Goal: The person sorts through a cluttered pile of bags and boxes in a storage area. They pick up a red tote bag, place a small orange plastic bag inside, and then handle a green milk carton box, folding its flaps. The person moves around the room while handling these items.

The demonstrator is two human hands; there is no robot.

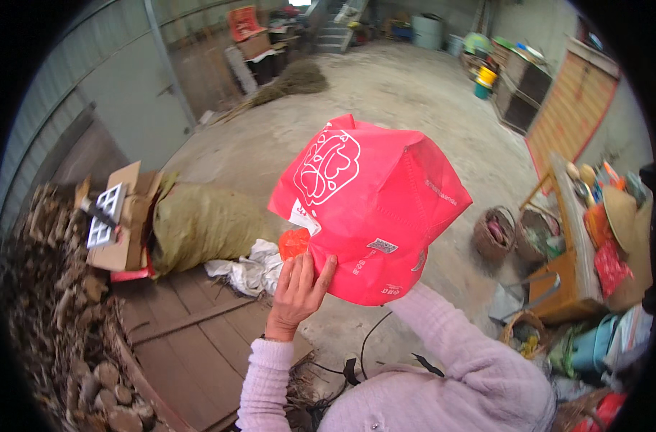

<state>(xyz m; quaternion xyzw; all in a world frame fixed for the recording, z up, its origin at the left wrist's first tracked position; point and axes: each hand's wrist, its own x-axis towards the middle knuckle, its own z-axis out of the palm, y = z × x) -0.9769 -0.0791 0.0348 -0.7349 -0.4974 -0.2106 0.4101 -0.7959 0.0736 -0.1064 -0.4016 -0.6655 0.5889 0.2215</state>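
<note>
A red fabric bag [382, 178] with white printing and a printed code is held up in front of me. My left hand [300, 289] grips its near left edge, fingers lying on the outside and the thumb out of sight. Just above those fingertips, a crumpled orange plastic bag [294, 243] shows beside a white paper piece [305, 217] at the red bag's edge. My right forearm runs up to the bag's lower right side. The right hand itself is hidden; whether it is inside or behind the bag cannot be told.
Stacked firewood [63, 302] lines the left, beside brown wooden boards [193, 345]. A full woven sack [209, 227], cardboard box [131, 216] and white cloth [252, 270] lie beyond. At right are baskets [492, 237] and a cluttered table [582, 248]. Black cords [363, 345] hang near my body.
</note>
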